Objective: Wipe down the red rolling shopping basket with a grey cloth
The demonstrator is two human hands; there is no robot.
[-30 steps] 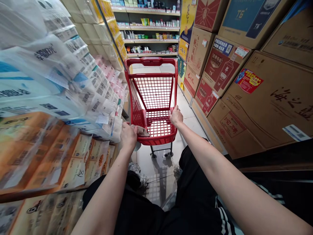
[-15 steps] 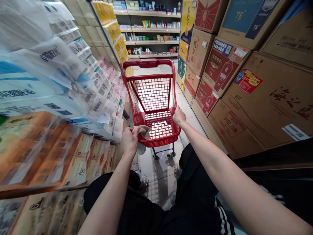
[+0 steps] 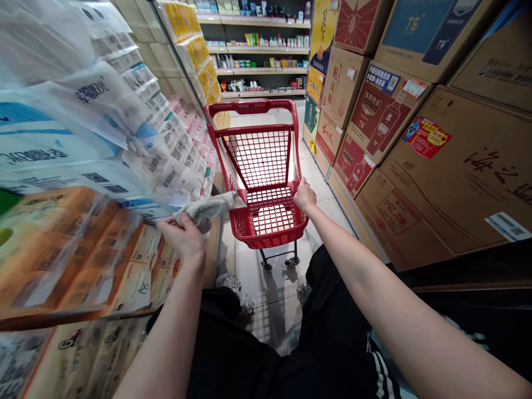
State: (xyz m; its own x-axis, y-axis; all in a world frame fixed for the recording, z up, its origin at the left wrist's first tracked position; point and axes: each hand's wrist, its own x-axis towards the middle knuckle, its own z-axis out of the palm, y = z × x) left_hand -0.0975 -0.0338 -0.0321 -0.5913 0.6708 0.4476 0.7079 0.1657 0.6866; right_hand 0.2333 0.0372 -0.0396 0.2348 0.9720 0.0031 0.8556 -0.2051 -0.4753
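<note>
A red shopping cart (image 3: 272, 242) with a grid-like plastic basket stands upright on the floor in front of my legs. My right hand (image 3: 305, 196) is closed around the right side of its basket rim. Off the cart's near left corner, my left hand (image 3: 185, 235) pinches a pale grey-white cloth (image 3: 208, 209) between thumb and fingers. The cloth trails to the right, its far end reaching the cart's left rim. Whether that end touches the rim I cannot tell.
Stacked plastic-wrapped tissue packs (image 3: 62, 149) line the left side, with orange packs (image 3: 78, 249) lower down. Cardboard cartons (image 3: 453, 183) form a wall on the right. Beyond the cart, shelves (image 3: 266, 50) hold bottles and tubes. Tiled floor (image 3: 245, 260) runs between.
My left hand has moved left, away from the cart's near left corner, pulling the cloth out with it. My right hand keeps its hold, and the cart is nearly still.
</note>
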